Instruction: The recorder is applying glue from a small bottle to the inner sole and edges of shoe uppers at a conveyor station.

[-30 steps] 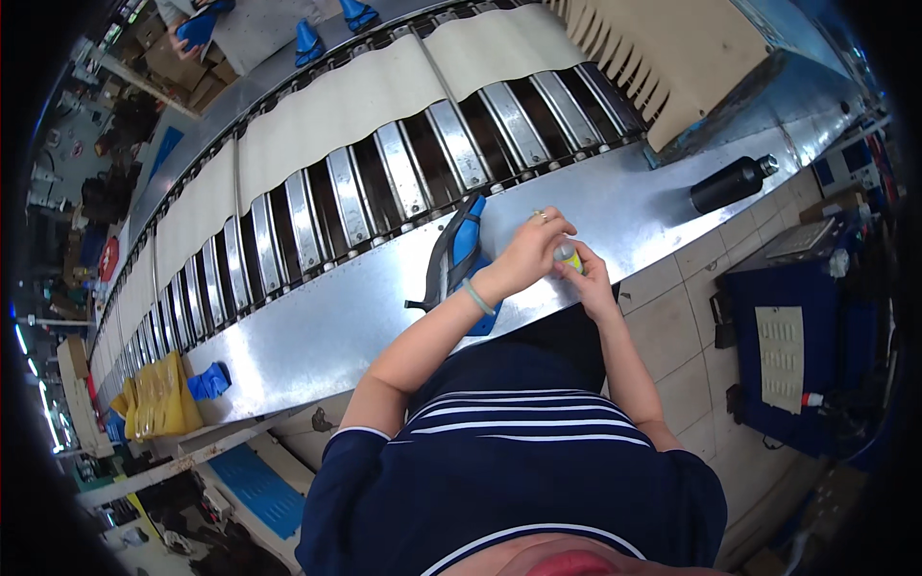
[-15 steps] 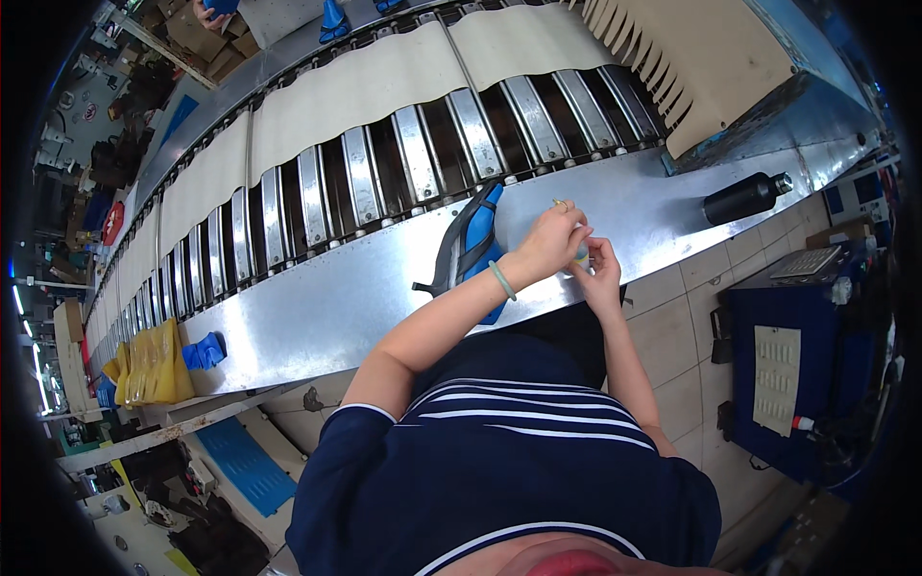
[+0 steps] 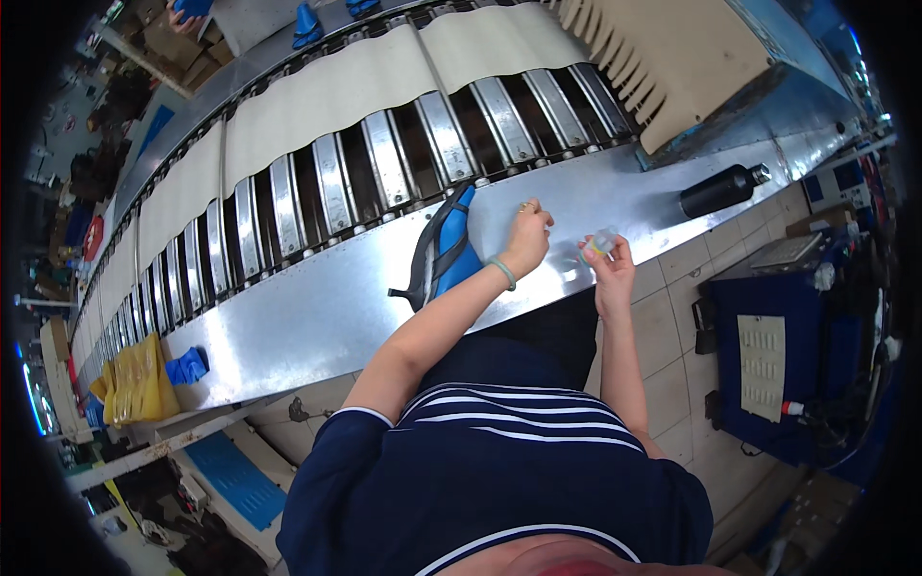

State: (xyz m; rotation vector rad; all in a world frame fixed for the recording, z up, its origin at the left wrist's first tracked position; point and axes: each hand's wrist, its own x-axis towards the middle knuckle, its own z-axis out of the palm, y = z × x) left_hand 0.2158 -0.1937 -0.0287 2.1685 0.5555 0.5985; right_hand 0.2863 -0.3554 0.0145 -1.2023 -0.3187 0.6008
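Observation:
My right hand (image 3: 615, 278) pinches a small, clear round item (image 3: 597, 246) with a yellow-green rim, above the metal ledge near its front edge. To the left of it, my left hand (image 3: 526, 240) is closed with its fingers curled over the ledge; whether anything small is between them is hidden. A pale bracelet (image 3: 503, 274) circles the left wrist. Beside that forearm lies a blue shoe last (image 3: 457, 248) wearing black sandal straps (image 3: 428, 248), its lower part partly behind the arm.
Past the metal ledge (image 3: 288, 302) runs a slatted conveyor (image 3: 389, 158) partly covered with cream sheeting (image 3: 327, 86). A black bottle (image 3: 715, 192) lies right, near a fringed cardboard hood (image 3: 682, 67). Yellow bags (image 3: 139, 379) and a blue piece (image 3: 187, 365) sit left. Another person's hand (image 3: 187, 21) shows far left.
My hands have parted: the left has moved left and away from the small round item, which stays in the right hand. The whole view has shifted slightly.

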